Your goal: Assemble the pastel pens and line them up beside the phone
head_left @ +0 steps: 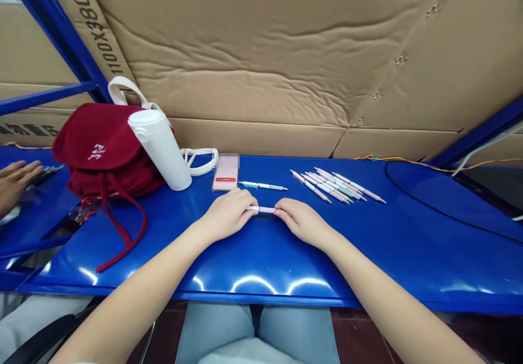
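A white and pink pen (266, 210) lies level between my two hands, just above the blue table. My left hand (229, 215) pinches its white end, and my right hand (301, 219) pinches the pink end, hiding the tip. Just beyond my hands, a white and teal pen (265, 186) lies by itself beside a phone (225, 172). To the right rests a loose pile of several pens (335, 185) in white, pink and teal, most with their tips pointing right and toward me.
A dark red bag (106, 151) stands at the left with a white bottle (161, 149) leaning at it. White straps (200, 161) lie behind the phone. A black cable (433, 203) crosses the right side. Cardboard (261, 53) walls the back. Another person's hand (16, 184) shows at far left.
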The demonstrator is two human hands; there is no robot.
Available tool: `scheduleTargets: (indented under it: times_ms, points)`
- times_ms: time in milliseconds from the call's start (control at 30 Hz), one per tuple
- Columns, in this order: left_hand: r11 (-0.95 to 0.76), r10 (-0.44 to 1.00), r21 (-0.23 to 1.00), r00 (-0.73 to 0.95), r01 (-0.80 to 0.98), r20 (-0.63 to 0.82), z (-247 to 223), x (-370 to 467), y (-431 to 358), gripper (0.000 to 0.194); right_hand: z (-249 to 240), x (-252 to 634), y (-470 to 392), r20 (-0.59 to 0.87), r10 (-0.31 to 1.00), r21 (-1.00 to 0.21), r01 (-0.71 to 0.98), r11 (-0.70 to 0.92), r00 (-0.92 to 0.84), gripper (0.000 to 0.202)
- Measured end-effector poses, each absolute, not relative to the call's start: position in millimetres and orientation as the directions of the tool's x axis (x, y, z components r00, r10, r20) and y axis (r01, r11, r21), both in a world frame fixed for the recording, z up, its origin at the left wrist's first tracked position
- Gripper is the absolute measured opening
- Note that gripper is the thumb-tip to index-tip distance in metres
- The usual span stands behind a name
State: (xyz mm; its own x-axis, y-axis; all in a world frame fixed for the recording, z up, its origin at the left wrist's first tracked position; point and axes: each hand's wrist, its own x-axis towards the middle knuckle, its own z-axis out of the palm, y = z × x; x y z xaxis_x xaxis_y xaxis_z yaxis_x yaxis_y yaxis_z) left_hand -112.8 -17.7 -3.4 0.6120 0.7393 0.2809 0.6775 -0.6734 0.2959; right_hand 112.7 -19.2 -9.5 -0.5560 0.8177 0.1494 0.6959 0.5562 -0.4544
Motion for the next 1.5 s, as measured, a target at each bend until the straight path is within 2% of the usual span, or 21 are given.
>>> scheduleTargets:
  times_ms: [100, 200, 300, 367, 467, 567, 667, 733, 767, 833, 900, 933, 1000, 1100, 1267, 1367, 1500]
  points:
    - [-0.688, 0.725, 0.265, 0.627, 0.676, 0.284, -4.1, -109.8, -19.3, 0.015, -8.6, 111.7, -22.2, 0.116, 0.815, -0.433, 0.71, 0.556, -0.568, 0.025]
    - [-0.731, 0.682, 0.244, 0.669, 0.637, 0.297, -4.0, -108.5, -18.8, 0.015, -4.6, 113.5, -24.7, 0.106, 0.784, -0.354, 0.714, 0.604, -0.611, 0.026]
    - [-0.717, 0.681, 0.241, 0.585, 0.654, 0.44, -2.1, -111.9, -15.5, 0.027, 1.1, 127.8, -19.2, 0.148, 0.787, -0.361, 0.709, 0.606, -0.598, 0.028]
    - [-0.659, 0.691, 0.252, 0.438, 0.708, 0.575, -0.9, -116.5, -12.1, 0.037, 4.2, 144.8, -10.6, 0.217, 0.853, -0.385, 0.761, 0.522, -0.476, 0.029]
    - [-0.608, 0.69, 0.251, 0.344, 0.753, 0.637, -1.7, -122.2, -7.5, 0.032, 6.3, 170.9, 3.3, 0.288, 0.932, -0.332, 0.89, 0.312, -0.219, 0.029]
    - [-0.616, 0.712, 0.229, 0.408, 0.754, 0.572, -4.2, -122.8, -6.1, 0.026, 6.6, 184.6, 10.7, 0.166, 0.982, -0.201, 0.971, 0.128, -0.095, 0.03]
    - [-0.623, 0.735, 0.241, 0.45, 0.745, 0.507, -5.6, -119.8, -8.3, 0.023, 7.2, 184.5, 10.6, -0.009, 1.0, -0.075, 0.997, 0.017, -0.018, 0.03]
    - [-0.618, 0.751, 0.262, 0.458, 0.741, 0.476, -6.1, -117.2, -10.4, 0.022, 6.6, 179.1, 8.5, -0.035, 0.999, -0.01, 0.999, -0.04, 0.039, 0.029]
    - [-0.622, 0.753, 0.27, 0.468, 0.735, 0.462, -6.5, -115.8, -11.3, 0.021, 5.4, 174.8, 7.5, -0.002, 0.999, 0.01, 0.999, -0.049, 0.049, 0.029]
    - [-0.644, 0.746, 0.28, 0.505, 0.712, 0.434, -7.8, -113.0, -12.8, 0.021, 0.9, 162.7, 6.1, 0.132, 0.991, 0.025, 1.0, 0.005, -0.008, 0.032]
    - [-0.674, 0.728, 0.282, 0.553, 0.682, 0.405, -9.2, -110.3, -13.8, 0.02, -6.3, 146.5, 6.4, 0.256, 0.952, 0.035, 0.986, 0.162, -0.165, 0.034]
    - [-0.686, 0.721, 0.282, 0.572, 0.671, 0.392, -9.8, -109.1, -14.2, 0.021, -10.3, 137.7, 7.2, 0.271, 0.927, 0.044, 0.965, 0.257, -0.259, 0.035]
    - [-0.7, 0.709, 0.279, 0.597, 0.657, 0.375, -10.6, -107.5, -14.8, 0.022, -17.6, 122.3, 9.8, 0.254, 0.908, 0.057, 0.942, 0.33, -0.333, 0.037]
    - [-0.704, 0.706, 0.271, 0.607, 0.656, 0.365, -11.0, -106.8, -15.5, 0.025, -23.5, 112.4, 13.9, 0.205, 0.927, 0.023, 0.948, 0.318, -0.316, 0.028]
    - [-0.709, 0.697, 0.243, 0.605, 0.662, 0.384, -10.9, -107.0, -16.9, 0.026, -20.2, 129.9, 12.9, 0.173, 0.933, -0.127, 0.932, 0.339, -0.315, 0.019]
    - [-0.71, 0.685, 0.208, 0.593, 0.673, 0.423, -9.6, -105.2, -18.2, 0.029, -13.7, 139.8, 7.0, 0.128, 0.945, -0.303, 0.895, 0.327, -0.302, 0.016]
    - [-0.713, 0.666, 0.131, 0.607, 0.689, 0.433, -8.7, -100.4, -20.0, 0.033, -6.5, 134.7, -5.9, -0.025, 0.937, -0.571, 0.775, 0.273, -0.349, 0.016]
